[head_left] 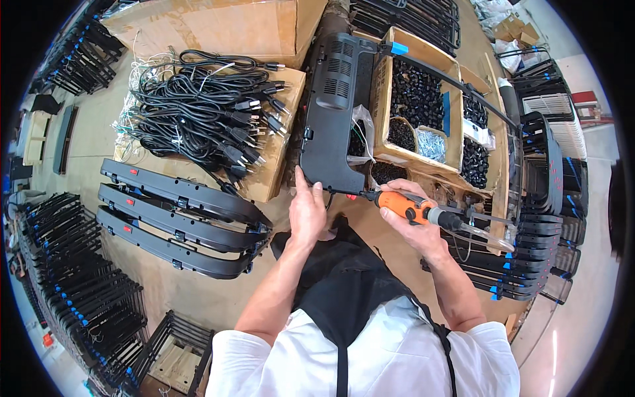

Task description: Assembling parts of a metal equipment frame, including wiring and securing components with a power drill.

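In front of me lies a long black plastic housing (pixel 324 155) with a vented section at its far end. My left hand (pixel 309 215) grips its near left corner, index finger along the side and thumb at the near edge; the other fingers are mostly hidden. Wrapped in my right hand (pixel 417 228) is an orange power screwdriver (pixel 395 204), held roughly level. Its black nose points left and meets the housing's near edge, where a small red part (pixel 351 196) shows. From its rear end runs a clear hose (pixel 486 236).
Left of the housing, a heap of black power cords (pixel 198 109) covers a cardboard box (pixel 278 152). Several curved black housings (pixel 182 221) stand nearer me. To the right is a divided box (pixel 382 126) of black parts and silver screws (pixel 432 145). Black frames (pixel 79 298) crowd both sides.
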Available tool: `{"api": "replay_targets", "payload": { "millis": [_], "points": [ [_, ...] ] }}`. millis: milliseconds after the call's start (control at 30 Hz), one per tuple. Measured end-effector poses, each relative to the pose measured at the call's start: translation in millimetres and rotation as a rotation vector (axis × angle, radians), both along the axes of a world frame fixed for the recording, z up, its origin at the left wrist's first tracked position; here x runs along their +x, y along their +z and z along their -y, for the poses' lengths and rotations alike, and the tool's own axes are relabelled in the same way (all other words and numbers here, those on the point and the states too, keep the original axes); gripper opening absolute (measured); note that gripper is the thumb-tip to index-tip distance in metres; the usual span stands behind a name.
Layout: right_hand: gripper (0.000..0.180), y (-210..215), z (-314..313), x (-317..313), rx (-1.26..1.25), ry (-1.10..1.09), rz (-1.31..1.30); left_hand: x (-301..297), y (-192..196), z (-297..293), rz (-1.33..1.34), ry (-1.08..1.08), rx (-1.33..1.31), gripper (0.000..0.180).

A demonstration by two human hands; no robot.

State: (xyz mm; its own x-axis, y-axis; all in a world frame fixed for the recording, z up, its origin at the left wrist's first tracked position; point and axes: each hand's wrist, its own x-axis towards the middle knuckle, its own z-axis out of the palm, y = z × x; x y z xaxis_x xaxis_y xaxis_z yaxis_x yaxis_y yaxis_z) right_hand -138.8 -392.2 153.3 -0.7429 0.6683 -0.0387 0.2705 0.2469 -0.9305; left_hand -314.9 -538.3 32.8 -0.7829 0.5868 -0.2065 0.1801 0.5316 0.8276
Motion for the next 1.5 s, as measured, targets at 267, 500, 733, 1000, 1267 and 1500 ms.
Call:
{"api": "replay_targets", "payload": {
  "millis": [267, 500, 733, 1000, 1267, 1500],
  "points": [
    [0.042, 2, -8, -18, 0.061, 0.131, 0.172, 0, -9, 2, -0.055, -0.031, -0.063, 0.064],
    [0.035, -3, -14, -20, 0.119, 0.207, 0.199, 8, -6, 36, 1.039, 0.357, 0.529, 0.026],
    [0.036, -9, -15, -20, 0.054, 0.226, 0.164, 40, 3, 36, 1.42, 0.244, 0.584, 0.024],
    [0.049, 18, 0, -15, -0.03, 0.135, 0.088, 51, -3, 24, 1.467, 0.267, 0.489, 0.02],
    [0.05, 10, 18, -13, -0.106, 0.208, -0.063, 40, -7, 8, 1.772, 0.388, 0.728, 0.026],
    [0.049, 13, 17, -20, -0.133, 0.197, -0.08, 35, -9, 7, 1.783, 0.386, 0.787, 0.028]
  ]
}}
